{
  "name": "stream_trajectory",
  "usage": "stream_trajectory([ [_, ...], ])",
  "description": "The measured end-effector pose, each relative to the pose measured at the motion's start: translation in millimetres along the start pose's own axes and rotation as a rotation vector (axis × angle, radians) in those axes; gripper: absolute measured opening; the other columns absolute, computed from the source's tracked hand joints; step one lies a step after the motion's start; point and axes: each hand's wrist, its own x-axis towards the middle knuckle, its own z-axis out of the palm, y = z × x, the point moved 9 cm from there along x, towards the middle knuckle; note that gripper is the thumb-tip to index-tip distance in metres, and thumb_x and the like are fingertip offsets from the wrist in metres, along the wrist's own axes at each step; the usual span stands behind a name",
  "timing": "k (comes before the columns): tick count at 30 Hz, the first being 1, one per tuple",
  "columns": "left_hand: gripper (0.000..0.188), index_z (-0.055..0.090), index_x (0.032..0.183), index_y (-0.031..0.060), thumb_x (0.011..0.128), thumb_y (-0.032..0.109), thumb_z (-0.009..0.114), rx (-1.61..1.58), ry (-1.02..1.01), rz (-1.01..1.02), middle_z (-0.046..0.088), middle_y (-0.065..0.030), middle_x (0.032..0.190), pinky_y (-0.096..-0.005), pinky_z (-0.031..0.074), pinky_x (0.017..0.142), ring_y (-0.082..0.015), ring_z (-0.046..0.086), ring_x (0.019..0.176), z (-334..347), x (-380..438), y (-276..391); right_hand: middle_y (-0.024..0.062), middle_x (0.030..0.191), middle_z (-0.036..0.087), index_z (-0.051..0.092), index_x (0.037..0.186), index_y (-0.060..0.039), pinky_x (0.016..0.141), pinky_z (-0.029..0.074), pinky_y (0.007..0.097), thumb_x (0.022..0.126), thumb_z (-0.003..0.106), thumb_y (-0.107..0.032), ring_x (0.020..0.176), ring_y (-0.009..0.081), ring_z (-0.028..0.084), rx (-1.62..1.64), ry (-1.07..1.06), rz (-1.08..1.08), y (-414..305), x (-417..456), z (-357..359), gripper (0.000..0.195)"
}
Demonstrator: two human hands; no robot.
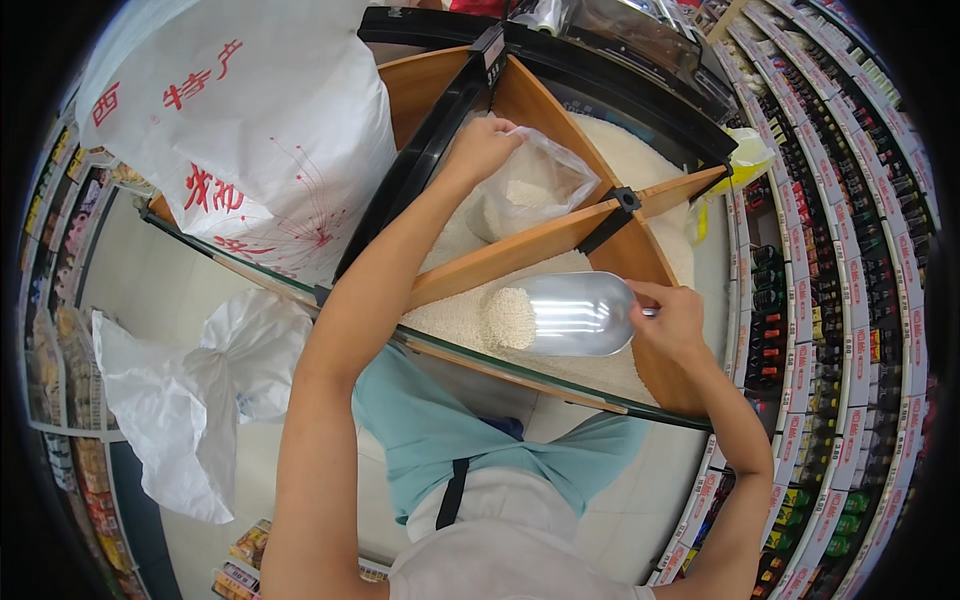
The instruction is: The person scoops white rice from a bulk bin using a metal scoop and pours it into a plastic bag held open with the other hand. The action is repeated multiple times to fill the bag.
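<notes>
My left hand (484, 150) pinches the rim of a clear plastic bag (551, 176), which stands with its mouth open in the far compartment and has pale grain in it. My right hand (671, 319) grips the handle of a shiny metal scoop (581, 311) over the near compartment. Pale grain like rice (512, 319) lies heaped at the scoop's left end, above more grain (450, 311) spread in that compartment. A wooden divider (517, 240) runs between the two compartments of the bin.
A large white woven sack with red print (285, 157) stands at the left of the bin. A tied white sack (180, 397) is below it. The bin has a dark glass front edge (525, 375) and black rails (420, 165). Shelves of bottles (795, 300) curve along the right.
</notes>
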Motion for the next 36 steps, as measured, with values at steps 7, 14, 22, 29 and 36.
stream_trajectory([
  [7, 0.03, 0.077, 0.099, 0.0019, 0.09, 0.03, 0.071, 0.035, -0.042, -0.066, 0.072, -0.0102, 0.083, -0.0336, 0.05, 0.075, -0.0197, 0.066, 0.077, -1, -4, 3, 0.0089, 0.067, 0.071, 0.08, 0.107, -0.0112, 0.06, 0.054, 0.0269, 0.074, 0.073, -0.009, 0.057, 0.0153, 0.069, 0.165, 0.165, 0.084, 55, -7, -36, 0.034],
  [14, 0.021, 0.075, 0.101, 0.0085, 0.098, 0.026, 0.065, 0.039, -0.043, -0.058, 0.046, 0.0074, 0.066, -0.0231, 0.028, 0.051, -0.0042, 0.037, 0.057, 3, -13, 17, 0.0091, 0.065, 0.07, 0.08, 0.109, -0.0077, 0.058, 0.052, 0.0244, 0.075, 0.072, -0.005, 0.055, 0.0109, 0.066, 0.301, 0.248, 0.13, 75, -15, -35, 0.035],
  [22, 0.02, 0.077, 0.1, 0.0068, 0.094, 0.024, 0.068, -0.053, -0.072, -0.141, 0.049, 0.0063, 0.065, -0.0238, 0.029, 0.056, -0.0047, 0.039, 0.059, 5, -16, 12, 0.0104, 0.066, 0.069, 0.08, 0.106, -0.0062, 0.059, 0.052, 0.0253, 0.077, 0.072, -0.005, 0.056, 0.0138, 0.066, 0.293, 0.27, 0.124, 71, -16, -42, 0.03],
  [29, 0.019, 0.075, 0.095, 0.0064, 0.093, 0.024, 0.069, -0.101, -0.09, -0.141, 0.047, 0.0072, 0.064, -0.0242, 0.027, 0.055, -0.0043, 0.038, 0.058, 7, -14, 13, 0.0034, 0.056, 0.058, 0.08, 0.106, -0.0058, 0.05, 0.04, 0.0236, 0.081, 0.072, -0.004, 0.05, 0.0069, 0.05, 0.314, 0.289, 0.122, 91, -17, -34, 0.026],
  [36, 0.021, 0.075, 0.095, 0.0076, 0.092, 0.028, 0.071, -0.049, -0.052, -0.126, 0.048, 0.006, 0.063, -0.0231, 0.03, 0.055, -0.0051, 0.041, 0.059, 1, -16, 11, 0.0066, 0.055, 0.061, 0.08, 0.105, -0.0076, 0.051, 0.045, 0.0258, 0.079, 0.074, -0.008, 0.047, 0.0095, 0.054, 0.313, 0.262, 0.162, 88, -13, -33, 0.026],
])
